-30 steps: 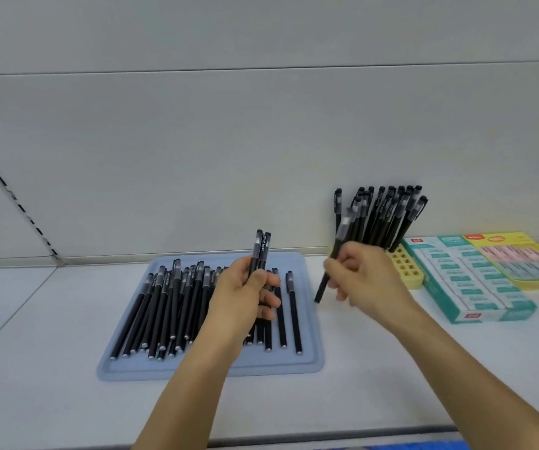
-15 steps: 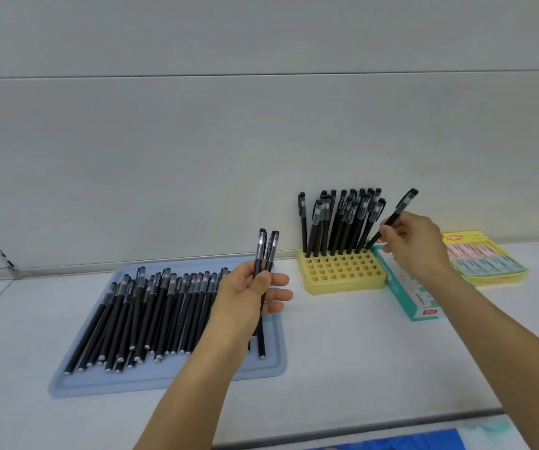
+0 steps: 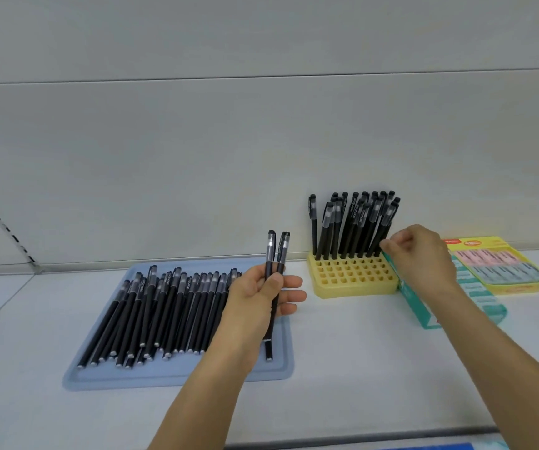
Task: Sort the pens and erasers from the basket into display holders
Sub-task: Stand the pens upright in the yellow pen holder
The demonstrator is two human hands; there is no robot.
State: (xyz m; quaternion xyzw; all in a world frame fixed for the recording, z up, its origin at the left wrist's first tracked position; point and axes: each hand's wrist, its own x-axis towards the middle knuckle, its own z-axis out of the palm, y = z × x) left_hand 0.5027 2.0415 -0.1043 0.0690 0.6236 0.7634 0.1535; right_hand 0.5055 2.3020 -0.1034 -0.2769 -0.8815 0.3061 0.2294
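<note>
**Two pens up in the left hand, right hand at the holder's corner**

While gripped upright between thumb and fingers of the left hand (image 3: 263,292), two black pens (image 3: 276,254) standing caps-up, side by side and touching, just left of the yellow holder (image 3: 352,277). Lower ends hidden behind the palm, over the right end of the blue tray (image 3: 177,375).

Left of the holder, on that tray: a loose heap of black pens (image 3: 164,310), lying slanted with caps toward the wall, some overlapping; one more lying apart at the tray's right edge, under the raised hand.

In the holder's back rows: a cluster of black pens (image 3: 355,225), caps up, leaning slightly; one standing alone at the back-left corner. Front rows of holes showing open.

At the holder's back-right corner: right hand (image 3: 420,254), fingers curled with tips pinched together just beside the lower barrel of the rightmost pen; whether actually grasping it or already released, cannot tell.

Right of the holder, touching its side: a green eraser box (image 3: 424,310), partly covered by the right forearm. Further right, beside it: a yellow eraser box (image 3: 501,264) with pink and blue-grey packs inside.

Under everything: a white shelf (image 3: 342,368), with a pale wall behind the holder.
</note>
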